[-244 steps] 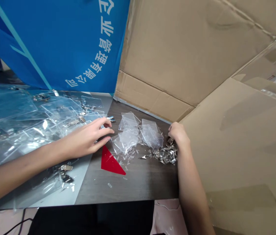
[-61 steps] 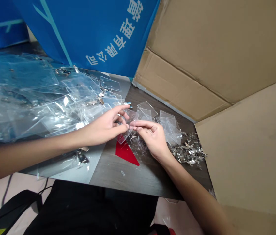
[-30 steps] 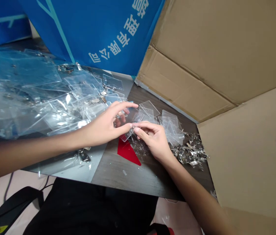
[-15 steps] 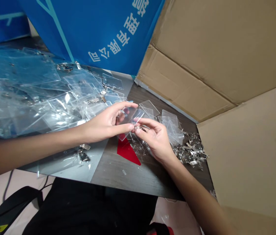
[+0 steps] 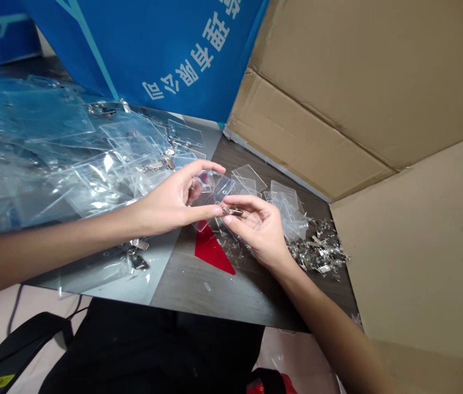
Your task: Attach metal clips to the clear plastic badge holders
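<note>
A large cardboard sheet [image 5: 363, 82] walls the right and far side of a dark wood-grain surface [image 5: 256, 295], and a blue printed banner [image 5: 145, 49] hangs behind it. A wide pile of clear badge holders [image 5: 38, 164] lies at left, on a grey sheet [image 5: 133, 279]. A red triangle [image 5: 210, 254] lies on the surface below the hands. The left hand [image 5: 161, 200] is curled, gripping a clear rectangular badge holder [image 5: 210, 189] between thumb and fingers, above the surface. The right hand [image 5: 260, 232] is nearly closed, pinching a small metal badge clip [image 5: 231, 211] between thumb and forefinger, just beside the holder's lower edge. Further right lie a stack of clear holders [image 5: 287, 216] and a heap of metal clips [image 5: 317, 254].
</note>
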{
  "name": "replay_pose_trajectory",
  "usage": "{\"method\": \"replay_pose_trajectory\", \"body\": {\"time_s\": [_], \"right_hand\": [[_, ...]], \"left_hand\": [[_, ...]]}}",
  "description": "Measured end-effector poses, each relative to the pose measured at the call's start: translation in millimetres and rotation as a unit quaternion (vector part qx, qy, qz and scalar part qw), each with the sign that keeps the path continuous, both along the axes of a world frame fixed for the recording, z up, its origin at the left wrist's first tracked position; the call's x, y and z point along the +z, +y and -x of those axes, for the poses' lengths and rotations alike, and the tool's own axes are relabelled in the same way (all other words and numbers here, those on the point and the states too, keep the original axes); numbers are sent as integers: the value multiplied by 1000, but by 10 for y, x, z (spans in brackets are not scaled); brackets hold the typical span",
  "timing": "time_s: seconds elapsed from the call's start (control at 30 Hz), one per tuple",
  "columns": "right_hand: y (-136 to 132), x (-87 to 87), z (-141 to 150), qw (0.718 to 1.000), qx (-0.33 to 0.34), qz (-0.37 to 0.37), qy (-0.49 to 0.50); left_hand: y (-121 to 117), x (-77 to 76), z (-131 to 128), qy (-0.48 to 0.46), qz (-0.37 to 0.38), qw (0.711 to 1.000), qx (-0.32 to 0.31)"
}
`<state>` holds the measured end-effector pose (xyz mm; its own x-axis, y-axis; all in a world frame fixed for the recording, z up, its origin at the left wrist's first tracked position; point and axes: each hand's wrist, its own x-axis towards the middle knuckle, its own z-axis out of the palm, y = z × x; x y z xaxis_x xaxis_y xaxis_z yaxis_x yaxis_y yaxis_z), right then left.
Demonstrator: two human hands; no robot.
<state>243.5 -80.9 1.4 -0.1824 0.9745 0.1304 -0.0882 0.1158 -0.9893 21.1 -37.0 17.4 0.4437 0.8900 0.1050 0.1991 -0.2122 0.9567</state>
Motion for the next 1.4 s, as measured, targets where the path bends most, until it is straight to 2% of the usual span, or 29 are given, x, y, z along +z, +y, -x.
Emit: {"method": "replay_pose_trajectory", "body": {"time_s": [0.17,0.37,0.47,0.7,0.83,0.9,0.93,0.97,1.0,1.07,1.1,1.17,1.27,1.4], "right_hand": [[-21,31,3,1000,0,-7,-19],[-14,57,13,999,-29,-23,-38],[-10,81,7,999,-20,-27,-38],[-18,89,17,998,-8,-33,-60],[71,171,-103,991,26,-72,-113],[158,276,-301,969,11,-114,-220],[206,337,-440,944,-21,-129,-302],[253,395,-600,908,-57,-125,-397],[299,447,-774,859,-90,-97,-494],[378,515,-1129,746,-140,17,-651],[410,527,-1291,724,-150,53,-671],[467,513,-1545,706,-156,94,-685],[544,442,-1722,703,-133,134,-685],[615,382,-1749,717,-105,148,-673]], "left_hand": [[10,-44,8,-7,-4,1000,11],[-27,-117,-27,-43,-53,997,30],[-31,-136,-32,-50,-45,997,25],[-57,-54,-81,-64,-39,997,27],[-13,-26,-46,-8,-66,997,37],[64,-2,13,39,-103,992,57],[116,21,53,65,-128,987,70],[174,53,97,87,-159,980,85],[234,96,145,109,-189,970,103],[349,209,241,164,-232,947,149],[397,274,287,199,-244,933,171],[471,400,363,264,-261,908,194],[535,518,431,326,-278,874,228],[602,484,485,382,-252,850,260]]}}
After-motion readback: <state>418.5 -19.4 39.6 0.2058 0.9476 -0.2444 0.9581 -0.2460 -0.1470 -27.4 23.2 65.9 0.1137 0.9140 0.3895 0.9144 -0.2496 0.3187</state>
